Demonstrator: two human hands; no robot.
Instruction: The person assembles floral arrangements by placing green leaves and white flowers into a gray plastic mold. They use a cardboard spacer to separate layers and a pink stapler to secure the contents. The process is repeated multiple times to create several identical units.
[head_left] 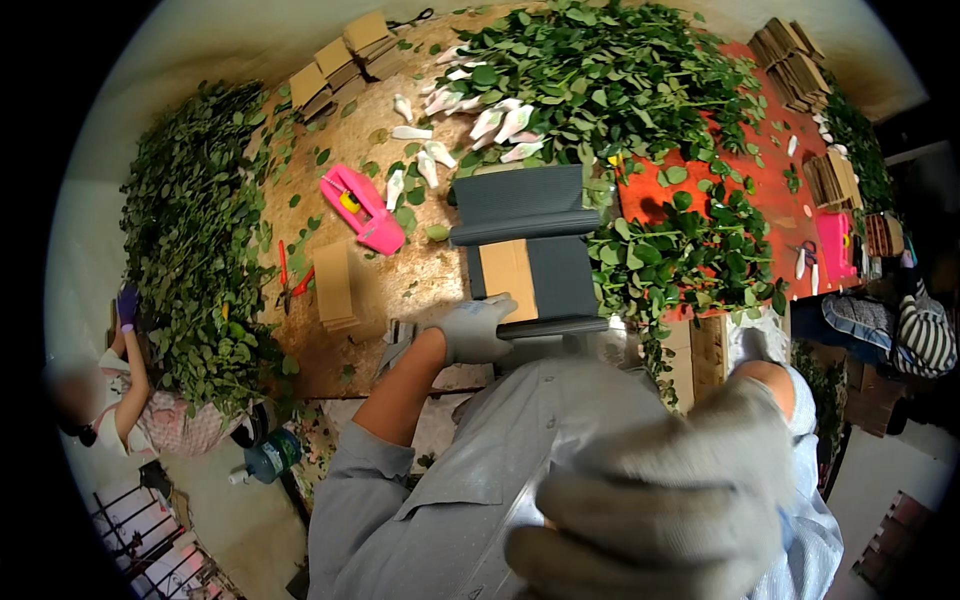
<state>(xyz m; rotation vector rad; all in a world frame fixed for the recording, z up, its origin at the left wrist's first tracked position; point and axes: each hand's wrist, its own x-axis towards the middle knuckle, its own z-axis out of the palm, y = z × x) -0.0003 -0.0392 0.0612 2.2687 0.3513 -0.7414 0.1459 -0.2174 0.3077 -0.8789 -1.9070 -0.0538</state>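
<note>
My left hand, in a grey glove, curls over the near edge of a grey stepped holder on the wooden table. A brown cardboard piece lies in the holder just beyond the fingers. My right hand, also in a grey glove, is raised close to the camera and blurred. Its fingers are closed on what looks like a clear plastic sleeve that hangs over my grey shirt.
Heaps of green leafy stems cover the table's far side and left edge. A pink tape dispenser, red cutters, a cardboard stack and white pieces lie about. Another person works at the left.
</note>
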